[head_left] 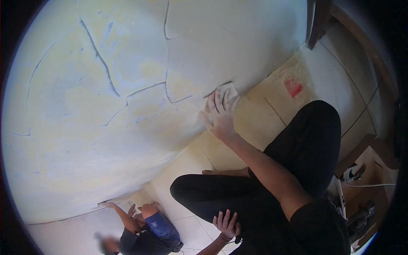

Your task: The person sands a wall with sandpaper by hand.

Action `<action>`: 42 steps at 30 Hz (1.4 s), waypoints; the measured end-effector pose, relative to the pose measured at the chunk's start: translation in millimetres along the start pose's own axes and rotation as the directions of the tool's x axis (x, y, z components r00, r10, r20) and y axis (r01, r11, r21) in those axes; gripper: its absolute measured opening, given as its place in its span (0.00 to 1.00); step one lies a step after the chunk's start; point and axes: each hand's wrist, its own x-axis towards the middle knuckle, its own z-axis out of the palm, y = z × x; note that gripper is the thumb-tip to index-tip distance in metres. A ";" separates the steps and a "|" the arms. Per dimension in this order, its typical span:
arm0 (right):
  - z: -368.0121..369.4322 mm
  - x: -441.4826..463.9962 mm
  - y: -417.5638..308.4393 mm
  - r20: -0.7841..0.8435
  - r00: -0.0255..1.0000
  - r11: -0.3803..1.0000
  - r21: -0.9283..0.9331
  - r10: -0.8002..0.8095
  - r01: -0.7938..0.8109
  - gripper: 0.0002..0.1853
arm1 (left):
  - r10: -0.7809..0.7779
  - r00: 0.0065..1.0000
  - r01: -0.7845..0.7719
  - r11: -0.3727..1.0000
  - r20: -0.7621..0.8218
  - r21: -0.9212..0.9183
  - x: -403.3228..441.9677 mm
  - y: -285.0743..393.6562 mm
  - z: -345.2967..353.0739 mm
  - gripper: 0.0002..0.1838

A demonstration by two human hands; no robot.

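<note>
My right hand (220, 114) presses a small pale sheet (230, 90), apparently sandpaper, against the lower part of the wall (140, 106). Its fingers lie over the sheet, and whitish dust covers them. Grey cracks and patchy filler mark the wall around and above it. My left hand (227, 223) rests on my left leg, its fingers somewhat apart and nothing in them. A dark band circles that wrist.
On the dusty tiled floor (250, 127) lies a red patch (293, 87) near the wall. A cardboard box (378, 170) with tools and a white cable stands at right, below a brown wooden post (316, 23). Another person (146, 231) crouches lower left, one hand at the wall.
</note>
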 end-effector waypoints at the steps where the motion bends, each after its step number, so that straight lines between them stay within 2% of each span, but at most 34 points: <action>1: -4.7 18.2 -17.0 -0.042 0.999 0.998 0.060 0.025 -0.022 0.31 | 0.001 1.000 0.000 1.000 0.006 -0.005 -4.0 -0.1 0.9 0.22; 2: -8.0 28.7 -26.7 -0.080 0.996 0.992 0.121 0.049 -0.039 0.31 | -0.005 1.000 0.005 1.000 0.011 0.001 -7.3 -0.6 0.1 0.22; 5: -15.8 35.2 -17.1 0.035 0.998 0.998 -0.037 -0.054 0.055 0.35 | -0.021 1.000 0.021 1.000 0.005 0.005 -6.4 -0.1 -0.1 0.22; 8: 5.6 -11.0 19.5 0.049 0.986 0.982 -0.095 -0.162 0.166 0.35 | -0.026 1.000 0.027 1.000 -0.014 0.007 2.1 3.7 0.8 0.21; 11: -5.6 0.0 -6.4 0.075 0.997 1.000 -0.007 0.003 -0.002 0.34 | -0.011 1.000 0.011 1.000 -0.004 0.006 3.1 -1.3 -1.1 0.21; 14: -19.9 41.3 -29.6 -0.019 1.000 0.997 0.072 -0.022 0.023 0.34 | -0.041 0.999 0.041 0.999 -0.008 0.001 -4.9 2.3 0.5 0.21; 17: -10.0 19.0 -4.5 -0.004 0.995 0.995 0.012 -0.100 0.100 0.31 | -0.029 0.999 0.029 0.999 -0.014 0.013 2.5 2.5 -1.6 0.21; 20: 1.9 -20.0 14.0 0.097 0.995 0.993 -0.109 -0.034 0.045 0.29 | -0.017 1.000 0.017 1.000 -0.006 0.001 1.6 1.9 -0.6 0.21; 23: -6.7 14.8 -20.5 -0.027 0.998 0.994 0.097 0.055 -0.052 0.29 | -0.014 1.000 0.014 1.000 -0.001 0.006 -2.8 -0.8 0.0 0.21; 26: -7.7 22.0 -11.5 -0.020 0.999 0.999 0.008 -0.042 0.042 0.31 | -0.037 0.999 0.037 0.999 -0.006 0.011 -3.7 1.2 -0.6 0.21; 29: 1.4 -15.9 25.3 0.154 0.987 0.991 -0.119 -0.038 0.057 0.33 | 0.017 1.000 -0.017 1.000 0.002 0.000 0.4 -0.9 1.0 0.22; 32: -0.8 1.4 -3.3 -0.019 0.999 0.999 0.028 0.038 -0.037 0.33 | 0.028 1.000 -0.029 0.999 -0.011 -0.016 -0.4 -3.6 2.4 0.22; 35: -9.8 24.6 -10.7 -0.034 0.999 0.998 0.069 0.003 -0.001 0.33 | 0.005 1.000 -0.005 1.000 0.008 -0.006 -8.8 -1.6 0.0 0.22; 38: 7.4 -9.8 31.8 0.057 0.996 0.997 0.016 -0.071 0.071 0.33 | 0.017 1.000 -0.017 1.000 -0.003 0.006 -2.5 -1.0 0.2 0.22; 41: -3.3 -3.1 7.1 0.053 0.997 0.998 -0.045 0.055 -0.053 0.33 | 0.034 0.999 -0.034 0.999 -0.014 0.000 -1.3 -2.8 3.5 0.22; 42: -7.9 10.9 -1.7 0.013 0.999 0.999 -0.010 0.042 -0.042 0.33 | 0.036 0.999 -0.036 0.999 -0.013 -0.004 -3.9 -4.2 3.9 0.22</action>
